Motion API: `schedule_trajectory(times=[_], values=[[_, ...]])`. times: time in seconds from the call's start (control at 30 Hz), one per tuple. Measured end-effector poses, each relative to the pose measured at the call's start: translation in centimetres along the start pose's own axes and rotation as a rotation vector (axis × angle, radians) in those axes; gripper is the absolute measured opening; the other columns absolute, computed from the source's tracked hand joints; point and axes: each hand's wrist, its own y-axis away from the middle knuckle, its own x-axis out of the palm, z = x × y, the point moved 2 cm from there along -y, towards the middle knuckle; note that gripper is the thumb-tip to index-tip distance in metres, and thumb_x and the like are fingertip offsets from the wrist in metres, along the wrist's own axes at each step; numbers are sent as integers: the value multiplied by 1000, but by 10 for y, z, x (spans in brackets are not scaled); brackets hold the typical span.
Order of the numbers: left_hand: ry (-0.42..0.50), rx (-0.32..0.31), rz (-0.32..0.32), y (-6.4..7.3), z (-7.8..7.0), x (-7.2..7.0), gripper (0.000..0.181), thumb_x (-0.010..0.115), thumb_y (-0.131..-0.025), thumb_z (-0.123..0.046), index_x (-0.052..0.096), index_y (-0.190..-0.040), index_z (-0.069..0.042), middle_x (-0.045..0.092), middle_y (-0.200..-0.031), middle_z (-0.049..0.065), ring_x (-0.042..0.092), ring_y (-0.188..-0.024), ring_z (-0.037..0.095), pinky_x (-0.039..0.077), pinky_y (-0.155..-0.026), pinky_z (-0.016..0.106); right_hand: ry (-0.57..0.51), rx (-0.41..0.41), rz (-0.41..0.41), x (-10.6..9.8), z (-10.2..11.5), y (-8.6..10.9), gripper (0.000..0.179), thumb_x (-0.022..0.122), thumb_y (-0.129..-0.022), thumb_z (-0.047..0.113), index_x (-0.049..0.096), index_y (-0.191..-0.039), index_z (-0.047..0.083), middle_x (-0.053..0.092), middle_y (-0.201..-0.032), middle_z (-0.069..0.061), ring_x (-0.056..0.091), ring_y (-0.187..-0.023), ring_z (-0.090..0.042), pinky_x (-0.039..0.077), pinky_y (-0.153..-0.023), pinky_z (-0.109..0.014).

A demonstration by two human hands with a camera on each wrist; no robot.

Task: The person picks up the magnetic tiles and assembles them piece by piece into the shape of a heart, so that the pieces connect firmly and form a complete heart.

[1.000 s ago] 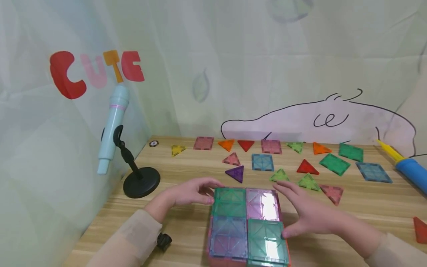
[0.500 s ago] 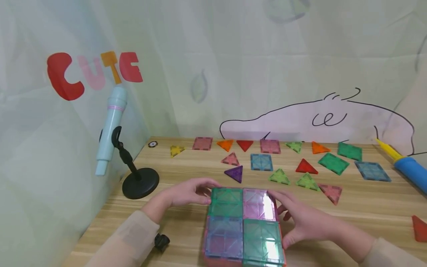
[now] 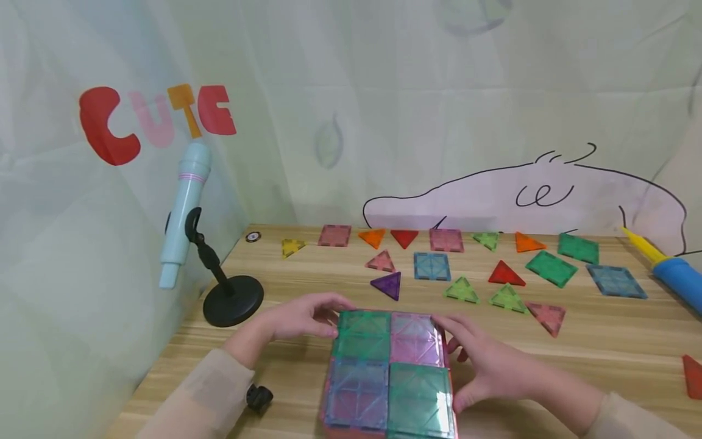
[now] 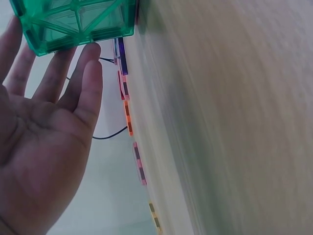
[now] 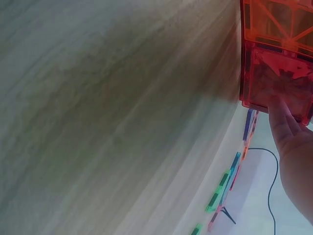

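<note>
A box of translucent magnetic tiles (image 3: 359, 393) stands at the table's near middle. Its top shows two green squares, a pink one and a blue one. My left hand (image 3: 303, 318) is at the far left corner, and in the left wrist view its fairly straight fingers reach up to a green tile wall (image 4: 80, 22). At the right side is my right hand (image 3: 485, 369), fingers spread along the far right corner and thumb lower on the edge. The right wrist view shows a digit against a red tile (image 5: 279, 78) below an orange tile (image 5: 279, 22). Some fingers are hidden behind the box.
Loose square and triangular tiles, such as a blue square (image 3: 431, 266) and a purple triangle (image 3: 388, 285), lie across the back of the wooden table (image 3: 296, 381). A microphone on a black stand (image 3: 233, 300) is at left. A blue-and-yellow object (image 3: 677, 277) lies at far right.
The tile box has slid a little to the left. My right hand has come in against its right side and moved left with it; my left hand has shifted slightly left too.
</note>
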Motion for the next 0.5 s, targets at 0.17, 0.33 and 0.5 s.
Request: schedule_trajectory(times=[0.17,0.33,0.5], values=[[18,-1,10,2,2,-3,45,63,-91,-20,49,-133,-12,53,-129,6,53,-113,24,42,-95,37,-49,19,12,-5,-1,-1,108,80,-68,39,14,-149,10,29,-140,-15,52,-103,-14,50,-79,-30],[-44,27,-91,2,7,-18,53,61,-91,-22,42,-138,-7,49,-135,7,47,-121,29,40,-97,44,-96,113,-51,-28,-17,-6,82,69,-84,33,22,-148,13,35,-143,-15,57,-105,-22,49,-81,-31],[-135,-38,-287,-2,25,-45,57,61,-92,-24,38,-142,-9,44,-139,11,41,-125,35,37,-98,52,21,304,-86,-44,-42,-25,65,62,-90,35,35,-144,11,43,-140,-12,58,-101,-19,49,-78,-32]])
